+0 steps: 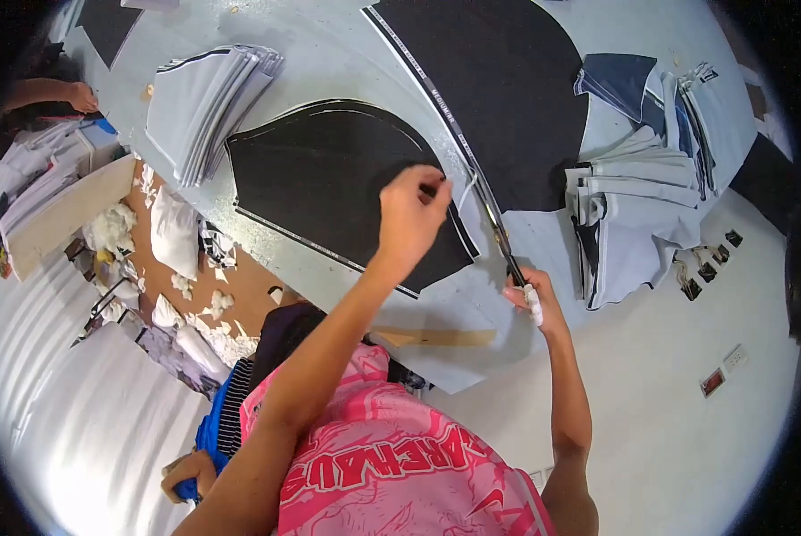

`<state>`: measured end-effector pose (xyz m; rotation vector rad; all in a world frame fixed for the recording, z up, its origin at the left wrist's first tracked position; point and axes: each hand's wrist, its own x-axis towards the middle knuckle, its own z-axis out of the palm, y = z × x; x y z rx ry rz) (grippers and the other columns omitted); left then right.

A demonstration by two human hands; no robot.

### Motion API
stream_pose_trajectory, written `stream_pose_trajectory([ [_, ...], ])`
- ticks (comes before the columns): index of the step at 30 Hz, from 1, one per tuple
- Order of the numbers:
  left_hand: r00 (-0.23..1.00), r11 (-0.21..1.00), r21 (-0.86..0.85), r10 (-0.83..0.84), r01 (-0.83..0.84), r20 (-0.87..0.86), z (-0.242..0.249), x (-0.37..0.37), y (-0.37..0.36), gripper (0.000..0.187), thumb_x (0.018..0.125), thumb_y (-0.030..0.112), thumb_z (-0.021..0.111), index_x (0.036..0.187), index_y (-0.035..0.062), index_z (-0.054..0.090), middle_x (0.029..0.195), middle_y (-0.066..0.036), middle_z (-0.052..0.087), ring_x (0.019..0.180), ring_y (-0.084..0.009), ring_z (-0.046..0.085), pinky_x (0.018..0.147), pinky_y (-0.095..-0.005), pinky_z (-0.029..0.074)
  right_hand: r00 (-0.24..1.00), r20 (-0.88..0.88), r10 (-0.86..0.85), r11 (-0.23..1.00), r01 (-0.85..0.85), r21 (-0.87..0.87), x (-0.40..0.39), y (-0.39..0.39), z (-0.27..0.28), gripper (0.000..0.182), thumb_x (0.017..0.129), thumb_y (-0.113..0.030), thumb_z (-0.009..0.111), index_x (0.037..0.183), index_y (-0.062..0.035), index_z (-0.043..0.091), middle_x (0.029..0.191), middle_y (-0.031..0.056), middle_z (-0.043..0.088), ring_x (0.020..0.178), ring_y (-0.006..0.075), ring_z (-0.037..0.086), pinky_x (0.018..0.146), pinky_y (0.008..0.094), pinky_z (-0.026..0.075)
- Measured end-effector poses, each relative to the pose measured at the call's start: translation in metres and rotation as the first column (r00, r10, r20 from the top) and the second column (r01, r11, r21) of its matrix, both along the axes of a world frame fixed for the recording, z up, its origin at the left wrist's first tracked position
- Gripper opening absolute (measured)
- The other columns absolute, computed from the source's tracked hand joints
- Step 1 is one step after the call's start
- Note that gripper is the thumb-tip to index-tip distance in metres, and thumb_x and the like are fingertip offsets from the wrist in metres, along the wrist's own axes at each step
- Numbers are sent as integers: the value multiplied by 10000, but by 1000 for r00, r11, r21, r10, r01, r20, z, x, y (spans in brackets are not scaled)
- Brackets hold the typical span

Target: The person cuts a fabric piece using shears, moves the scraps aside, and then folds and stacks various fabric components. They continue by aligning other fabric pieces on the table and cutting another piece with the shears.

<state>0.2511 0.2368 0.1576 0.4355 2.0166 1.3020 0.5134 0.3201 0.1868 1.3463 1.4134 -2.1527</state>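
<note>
My right hand [548, 308] is closed around the handles of long scissors [492, 214], one grip of which is wrapped in white. Their blades point up the table, along the edge of a large black fabric piece [517, 107] with a white printed border. My left hand [409, 214] is raised over a smaller black curved panel [320, 170], its fingers pinched together. A thin white strip [468, 194] curls beside those fingertips and the blades; whether the fingers grip it I cannot make out.
Folded pale fabric pieces [208, 107] are stacked at left, with more grey pieces [637, 214] and dark blue fabric [617, 85] at right. Brown tape [436, 338] marks the near table edge. Another person's hand [82, 96] shows at far left. White scraps and bags [175, 232] lie on the floor.
</note>
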Motion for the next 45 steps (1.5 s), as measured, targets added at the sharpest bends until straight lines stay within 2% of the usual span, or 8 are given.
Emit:
stream_pose_trajectory([
  [9,982,978,-118,-180,173,-50,-3,17,27,211,904,107,746,953,-89,689,782,-138,720,513,-138,650,461,-279,476,1000,-13,23,999,-23,30,6,3,-10,354,814,-211,850,734,-98,525,628,-77,441,569,38,387,518,236,274],
  [20,907,997,-47,-34,59,419,2,10,19,160,950,101,688,994,-50,719,789,-73,712,521,-93,622,435,-231,452,999,-28,33,999,-34,-21,-5,18,2,346,847,-229,812,719,-109,514,622,-83,440,556,39,387,505,240,276],
  [27,986,988,-47,-140,145,92,-11,22,16,115,921,59,685,961,-47,707,758,-85,705,532,-117,627,489,-272,477,999,-35,36,998,-37,-43,-6,22,-3,328,843,-251,811,741,-111,532,630,-81,454,552,37,401,497,231,297],
  [29,989,983,-108,-148,150,32,-7,24,14,100,875,59,694,899,-39,690,757,-189,699,645,-293,689,633,-371,533,998,-33,44,998,-46,-51,-7,22,-2,325,843,-254,810,743,-110,536,636,-80,463,554,37,408,499,231,304],
  [32,989,981,-132,-133,142,72,-4,25,9,100,876,62,687,885,-37,684,749,-184,696,626,-302,681,629,-373,533,998,-46,34,999,-35,-11,-10,22,-2,312,846,-259,805,752,-108,548,647,-76,479,560,39,422,505,230,315],
  [35,988,983,-101,-148,153,47,-6,27,8,85,918,42,665,948,-35,685,724,-105,684,528,-140,622,512,-298,484,998,-48,36,999,-36,-12,-10,24,-3,307,846,-262,804,757,-105,555,652,-73,485,563,42,429,510,230,322],
  [42,987,979,-134,-146,153,59,-9,30,9,92,907,52,676,932,-36,684,721,-113,685,557,-145,616,540,-309,483,994,21,109,994,-109,-17,-16,30,-10,326,810,-348,802,771,-97,597,695,-46,531,609,57,500,514,223,390],
  [45,987,973,-164,-155,160,46,-6,31,8,92,867,63,672,881,-28,677,788,-193,707,710,-353,704,675,-419,542,995,26,93,996,-93,12,-25,29,-8,328,830,-288,805,711,-101,563,634,-55,505,530,45,463,469,210,355],
])
